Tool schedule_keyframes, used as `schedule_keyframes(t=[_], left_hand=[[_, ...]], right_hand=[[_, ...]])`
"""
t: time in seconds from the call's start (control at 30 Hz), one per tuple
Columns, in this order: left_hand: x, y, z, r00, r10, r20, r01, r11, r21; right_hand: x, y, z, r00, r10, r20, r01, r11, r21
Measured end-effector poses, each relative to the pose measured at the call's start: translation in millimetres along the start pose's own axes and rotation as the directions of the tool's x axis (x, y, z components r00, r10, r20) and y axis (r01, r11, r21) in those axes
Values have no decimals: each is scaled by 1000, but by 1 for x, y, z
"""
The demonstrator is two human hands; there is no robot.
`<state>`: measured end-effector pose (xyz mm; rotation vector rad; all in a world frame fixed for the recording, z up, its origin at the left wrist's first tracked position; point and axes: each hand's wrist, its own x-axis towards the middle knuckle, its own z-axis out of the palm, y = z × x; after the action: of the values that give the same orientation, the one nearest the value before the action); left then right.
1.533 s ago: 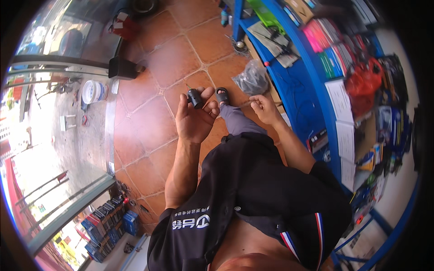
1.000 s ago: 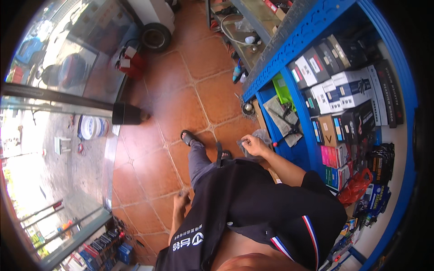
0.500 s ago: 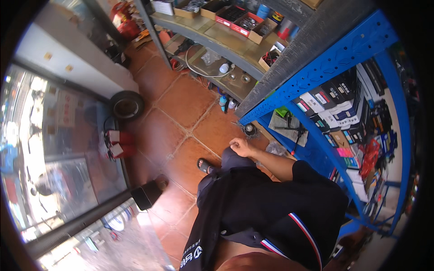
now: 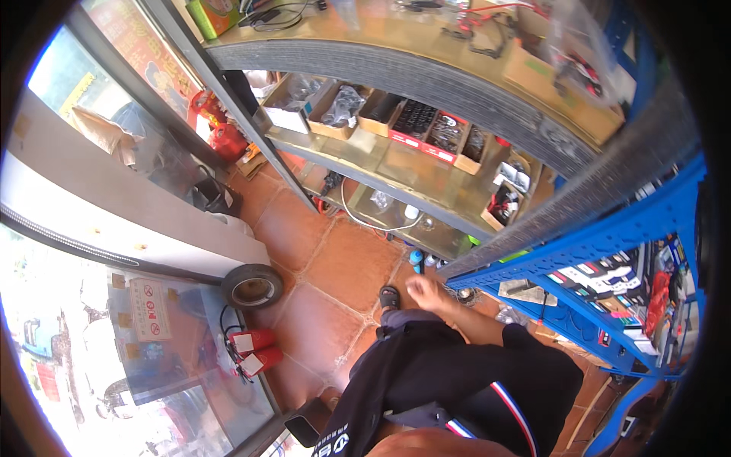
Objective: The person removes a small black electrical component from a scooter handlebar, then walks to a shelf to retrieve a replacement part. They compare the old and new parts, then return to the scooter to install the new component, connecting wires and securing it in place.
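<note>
My right hand (image 4: pixel 428 293) hangs in front of my right leg, its fingers curled in. Nothing shows in it, and it touches no shelf or object. Below the grey shelf, just beyond that hand, stands a small blue bottle (image 4: pixel 416 260). One of my feet, in a dark sandal (image 4: pixel 389 297), is on the tiles to the left of the hand. My left hand is out of view, on the far side of my black shirt (image 4: pixel 449 373).
A grey metal shelf (image 4: pixel 365 160) ahead holds open boxes of small parts. To the right stands a blue rack (image 4: pixel 601 335) with boxed goods. Along the glass on the left are a tyre (image 4: pixel 253 288), red fire extinguishers (image 4: pixel 255 350) and a dark box (image 4: pixel 307 423).
My view has tilted up, so more of the shelves shows and the floor things sit lower in the picture. My right hand stays curled, now nearer the foot of the grey shelf.
</note>
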<state>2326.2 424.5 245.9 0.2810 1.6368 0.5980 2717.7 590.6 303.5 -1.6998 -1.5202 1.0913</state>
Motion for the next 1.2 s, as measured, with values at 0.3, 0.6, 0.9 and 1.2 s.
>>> schedule_keyframes(t=[0.3, 0.6, 0.9, 1.2], left_hand=[[69, 96, -21, 991, -133, 21, 130, 986, 105], [146, 241, -126, 980, -171, 106, 143, 962, 231], [299, 490, -128, 982, 142, 126, -152, 985, 79], [297, 542, -17, 899, 350, 263, -372, 927, 39]], right_hand=[[203, -116, -49, 948, -298, -114, 296, 954, -40], [288, -140, -27, 938, 42, -343, -17, 997, 76], [412, -206, -43, 839, -87, -537, -32, 978, -208], [527, -193, -113, 863, 289, -414, -484, 710, -511]])
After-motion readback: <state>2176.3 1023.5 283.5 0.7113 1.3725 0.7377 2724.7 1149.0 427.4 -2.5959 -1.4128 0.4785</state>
